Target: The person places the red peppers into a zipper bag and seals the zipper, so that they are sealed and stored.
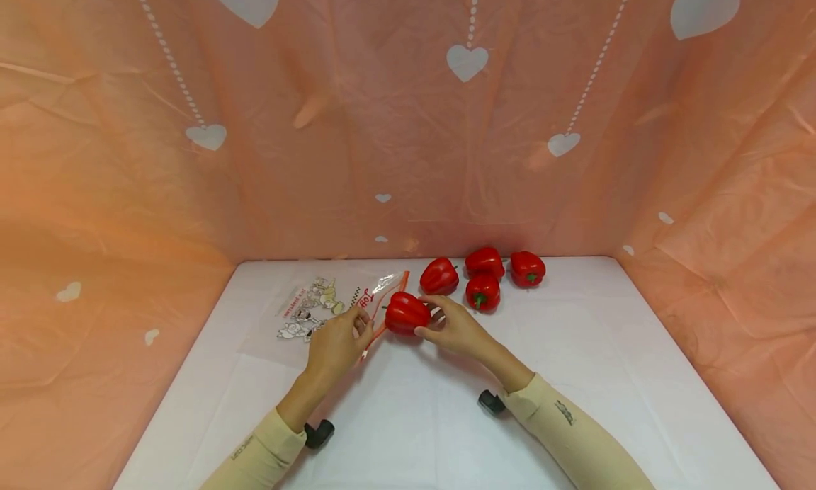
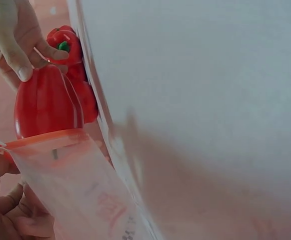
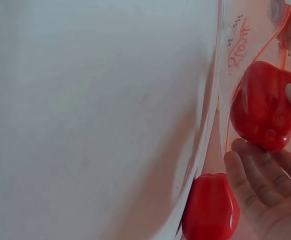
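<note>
Right grip (image 1: 454,327) curled round pepper (image 1: 406,312), left grip (image 1: 336,343) pinching bag (image 1: 331,307), white table (image 1: 574,348), peach drapes (image 1: 115,192).

Four red bell peppers (image 1: 482,272) clustered near the far edge of a white tabletop (image 1: 574,348), stems green. Peach cloth backdrop (image 1: 395,136) with white hearts on three sides. Two small black knobs (image 1: 319,433) at near edge, well apart.
</note>
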A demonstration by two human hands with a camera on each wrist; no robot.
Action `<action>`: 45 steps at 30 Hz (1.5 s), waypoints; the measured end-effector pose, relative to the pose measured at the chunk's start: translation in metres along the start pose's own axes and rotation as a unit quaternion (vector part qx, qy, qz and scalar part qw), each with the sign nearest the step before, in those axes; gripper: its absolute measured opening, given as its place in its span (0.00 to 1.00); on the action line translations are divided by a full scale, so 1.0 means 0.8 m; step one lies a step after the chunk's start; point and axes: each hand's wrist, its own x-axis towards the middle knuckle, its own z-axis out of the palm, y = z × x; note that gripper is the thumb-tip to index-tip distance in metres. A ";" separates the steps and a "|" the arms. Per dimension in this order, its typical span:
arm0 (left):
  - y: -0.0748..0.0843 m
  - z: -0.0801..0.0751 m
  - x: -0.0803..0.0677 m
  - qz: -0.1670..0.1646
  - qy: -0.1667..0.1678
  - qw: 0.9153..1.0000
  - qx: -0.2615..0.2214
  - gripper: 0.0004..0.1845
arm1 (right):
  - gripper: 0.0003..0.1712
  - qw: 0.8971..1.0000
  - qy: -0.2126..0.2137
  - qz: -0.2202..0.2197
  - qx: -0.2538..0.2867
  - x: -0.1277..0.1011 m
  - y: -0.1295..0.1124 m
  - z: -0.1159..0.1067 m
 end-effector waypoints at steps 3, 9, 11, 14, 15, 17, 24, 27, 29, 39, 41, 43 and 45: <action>-0.001 0.000 0.000 -0.010 -0.007 1.000 -0.011 0.03 | 0.39 1.000 -0.001 0.008 -0.006 0.000 0.000 0.000; -0.001 0.000 -0.002 -0.011 -0.004 1.000 -0.021 0.03 | 0.38 1.000 -0.003 0.017 -0.004 0.001 0.000 0.002; -0.001 -0.001 -0.002 -0.007 -0.001 1.000 -0.021 0.04 | 0.38 1.000 -0.003 0.016 0.004 0.002 0.000 0.003; 0.000 0.000 -0.003 0.000 0.004 1.000 -0.020 0.05 | 0.37 1.000 0.001 0.016 0.020 0.004 0.001 0.004; 0.000 0.000 -0.003 0.003 0.004 1.000 -0.021 0.05 | 0.36 0.999 0.003 0.018 0.026 0.005 0.001 0.004; 0.001 0.000 -0.004 0.009 0.008 1.000 -0.020 0.05 | 0.36 0.999 0.005 0.023 0.039 0.007 0.002 0.005; 0.002 0.003 -0.005 0.051 0.059 0.997 -0.006 0.04 | 0.34 0.997 0.005 0.032 0.071 0.011 0.003 0.007; 0.002 0.005 -0.005 0.073 0.083 0.994 0.007 0.05 | 0.34 0.997 -0.002 0.027 0.076 0.012 0.003 0.009; 0.002 0.005 -0.005 0.084 0.089 0.992 0.013 0.06 | 0.34 0.997 -0.007 0.024 0.080 0.013 0.003 0.010; 0.006 0.000 -0.005 0.099 0.066 0.993 0.004 0.07 | 0.33 0.991 -0.022 0.045 0.126 0.022 0.003 0.016; 0.007 -0.001 -0.005 0.100 0.063 0.993 0.001 0.08 | 0.33 0.989 -0.028 0.050 0.136 0.024 0.003 0.016; 0.007 -0.001 -0.006 0.100 0.061 0.993 -0.002 0.08 | 0.33 0.987 -0.031 0.055 0.145 0.025 0.003 0.017; 0.006 0.000 -0.006 0.101 0.060 0.993 -0.003 0.08 | 0.32 0.986 -0.028 0.061 0.153 0.027 0.003 0.019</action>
